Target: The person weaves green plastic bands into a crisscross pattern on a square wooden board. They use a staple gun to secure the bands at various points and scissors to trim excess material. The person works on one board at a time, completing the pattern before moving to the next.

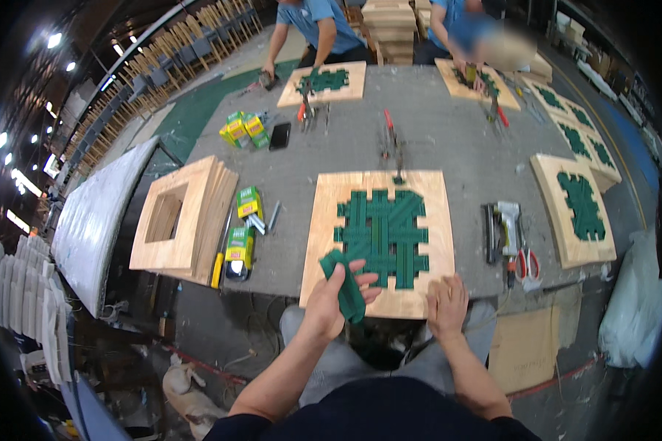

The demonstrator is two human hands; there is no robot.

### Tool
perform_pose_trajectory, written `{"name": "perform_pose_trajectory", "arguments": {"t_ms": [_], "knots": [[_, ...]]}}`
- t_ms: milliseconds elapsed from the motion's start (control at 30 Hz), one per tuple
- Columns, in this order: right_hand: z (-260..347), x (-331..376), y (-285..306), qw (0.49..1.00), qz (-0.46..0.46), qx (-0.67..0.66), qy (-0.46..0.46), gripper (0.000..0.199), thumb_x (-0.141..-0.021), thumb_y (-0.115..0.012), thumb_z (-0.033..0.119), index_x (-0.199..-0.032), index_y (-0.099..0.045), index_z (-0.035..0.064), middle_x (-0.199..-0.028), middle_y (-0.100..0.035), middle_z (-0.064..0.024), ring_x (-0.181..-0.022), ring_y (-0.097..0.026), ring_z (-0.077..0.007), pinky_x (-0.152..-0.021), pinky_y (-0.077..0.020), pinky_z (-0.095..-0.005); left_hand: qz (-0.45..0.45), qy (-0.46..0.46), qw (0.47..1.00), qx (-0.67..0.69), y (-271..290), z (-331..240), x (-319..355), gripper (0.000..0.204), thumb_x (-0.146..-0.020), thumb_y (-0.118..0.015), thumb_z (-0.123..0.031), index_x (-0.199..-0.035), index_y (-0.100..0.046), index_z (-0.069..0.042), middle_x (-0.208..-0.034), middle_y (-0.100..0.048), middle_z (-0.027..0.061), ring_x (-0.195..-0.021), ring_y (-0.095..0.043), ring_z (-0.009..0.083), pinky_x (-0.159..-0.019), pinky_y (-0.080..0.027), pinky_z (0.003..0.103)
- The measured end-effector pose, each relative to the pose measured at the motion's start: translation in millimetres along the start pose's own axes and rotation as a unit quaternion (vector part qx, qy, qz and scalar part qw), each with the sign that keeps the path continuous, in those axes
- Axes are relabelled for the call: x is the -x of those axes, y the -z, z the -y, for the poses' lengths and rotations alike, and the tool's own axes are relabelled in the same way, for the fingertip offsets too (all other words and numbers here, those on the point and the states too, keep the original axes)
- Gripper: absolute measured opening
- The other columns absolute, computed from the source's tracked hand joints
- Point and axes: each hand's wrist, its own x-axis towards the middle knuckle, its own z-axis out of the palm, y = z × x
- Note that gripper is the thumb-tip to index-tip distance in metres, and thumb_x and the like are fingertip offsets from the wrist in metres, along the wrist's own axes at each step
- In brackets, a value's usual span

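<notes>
Across my left hand (329, 300) lies a folded length of green webbing (351, 295), held between thumb and palm with the fingertips partly spread. It hangs over the near edge of a square wooden frame (324, 220) lying flat before me. Green webbing strips (381, 235) cross over and under each other at the frame's middle, their ends sticking out around the opening. At the frame's near right corner my right hand (447, 305) touches the wood with its fingers curled in; whatever is inside them is hidden.
Left of the frame are stacked bare frames (173, 220), a yellow-handled tool (218, 270) and small boxes (248, 202). A staple gun (507, 224) and red-handled pliers (527, 264) lie right, near a finished frame (582, 206). Across the table, two people handle other frames. A dog (186, 389) lies below left.
</notes>
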Motion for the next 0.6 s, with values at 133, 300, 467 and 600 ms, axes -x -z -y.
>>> {"name": "perform_pose_trajectory", "arguments": {"t_ms": [133,300,467,600], "knots": [[1.8,-1.8,5.9,1.0,-0.011,-0.012,-0.004,0.033,-0.091,-0.069,0.031,-0.118,-0.069,0.0123,-0.131,-0.059,-0.0126,-0.133,-0.05,-0.0391,-0.111,-0.0366,-0.055,0.052,-0.009,0.998,-0.03,-38.6,-26.3,21.4,0.053,-0.113,-0.038,-0.038,-0.144,-0.047,0.004,-0.124,-0.066,0.0263,-0.106,-0.071,0.0383,-0.097,-0.058,0.048],[3.8,-4.7,7.9,1.0,-0.015,-0.017,-0.006,0.034,-0.093,-0.068,0.033,-0.12,-0.069,0.0133,-0.133,-0.058,-0.0121,-0.134,-0.05,-0.0396,-0.11,-0.0362,-0.056,0.117,-0.031,0.992,-0.027,-73.0,-42.8,45.8,0.049,-0.114,-0.036,-0.033,-0.143,-0.047,0.005,-0.118,-0.068,0.0254,-0.107,-0.071,0.0382,-0.096,-0.059,0.048],[14.6,-5.5,25.6,0.999,0.044,0.011,-0.026,0.037,-0.098,-0.063,0.035,-0.126,-0.067,0.012,-0.138,-0.056,-0.0145,-0.136,-0.048,-0.0401,-0.111,-0.0354,-0.0555,0.143,-0.098,0.984,-0.039,-91.5,-51.8,62.7,0.05,-0.113,-0.04,-0.036,-0.144,-0.048,0.003,-0.123,-0.067,0.0231,-0.113,-0.069,0.0335,-0.101,-0.056,0.044],[70.3,-25.3,58.7,0.912,0.098,-0.398,-0.011,0.047,-0.103,-0.056,0.033,-0.142,-0.057,0.0062,-0.143,-0.056,-0.0192,-0.137,-0.05,-0.0355,-0.117,-0.0345,-0.0458,0.141,-0.147,0.979,-0.017,-101.4,-58.0,71.8,0.051,-0.113,-0.042,-0.036,-0.146,-0.045,0.003,-0.126,-0.066,0.0244,-0.116,-0.067,0.0352,-0.103,-0.054,0.046]]}}
